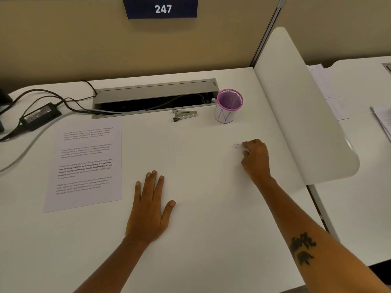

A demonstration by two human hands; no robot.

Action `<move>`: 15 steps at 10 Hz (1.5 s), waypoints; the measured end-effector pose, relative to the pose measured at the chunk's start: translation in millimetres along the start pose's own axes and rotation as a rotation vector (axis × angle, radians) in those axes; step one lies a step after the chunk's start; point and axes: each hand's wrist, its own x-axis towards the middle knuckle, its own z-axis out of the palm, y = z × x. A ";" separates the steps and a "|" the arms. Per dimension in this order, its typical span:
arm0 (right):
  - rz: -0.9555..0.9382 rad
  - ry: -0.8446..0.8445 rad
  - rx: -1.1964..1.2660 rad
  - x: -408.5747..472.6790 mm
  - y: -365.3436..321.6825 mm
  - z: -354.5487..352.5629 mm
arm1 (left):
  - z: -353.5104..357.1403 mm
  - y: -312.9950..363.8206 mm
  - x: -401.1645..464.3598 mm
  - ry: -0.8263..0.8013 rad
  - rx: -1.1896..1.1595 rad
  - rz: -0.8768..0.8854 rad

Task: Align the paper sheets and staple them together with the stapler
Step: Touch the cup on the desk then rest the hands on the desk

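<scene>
Two hands on the desk (201, 240): left hand (149, 208) flat, fingers straight; right hand (255, 159) curled around something small and blurred; printed sheets (84, 166) lie far left, stapler (184, 115) untouched behind—gather sheets first, square edges.

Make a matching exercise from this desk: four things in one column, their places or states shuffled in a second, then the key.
1. stapler
2. printed sheet
3. left hand
4. right hand

A. flat on the desk, fingers straight
B. far left, lying flat
C. beside the pink mesh cup
D. curled round something small and white

Pairs: 1-C, 2-B, 3-A, 4-D
</scene>
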 end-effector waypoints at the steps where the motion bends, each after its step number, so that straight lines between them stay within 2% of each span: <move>1: -0.039 -0.010 0.055 2.3 -16.8 7.1 | 0.2 -0.3 0.2 0.003 -0.009 0.001; 3: 0.087 0.051 0.137 10.8 -30.8 2.0 | -0.1 -0.2 0.6 0.001 -0.025 -0.004; 4: -0.005 -0.085 -0.019 7.4 -33.6 7.5 | 0.0 -0.6 0.5 -0.005 -0.029 -0.008; 5: -0.099 -0.109 -0.146 7.2 -34.8 11.4 | 0.0 -0.6 0.3 -0.011 -0.029 -0.010; 6: -0.101 -0.100 -0.221 9.7 -35.1 14.9 | -0.3 -0.7 0.6 -0.022 -0.027 -0.013; 12: -0.232 -0.114 -0.392 9.8 -33.4 24.5 | -1.3 -1.0 1.1 -0.060 0.003 -0.027; 13: -0.208 -0.118 -0.385 12.1 -35.0 22.6 | -0.6 -1.1 1.0 -0.058 0.008 -0.024; 14: 0.013 -0.042 -0.111 24.9 -37.6 9.2 | -0.2 -1.5 0.8 -0.055 0.002 -0.023; 15: 0.381 0.014 0.279 38.2 -27.8 -0.2 | 0.4 -1.4 1.5 -0.055 -0.001 -0.026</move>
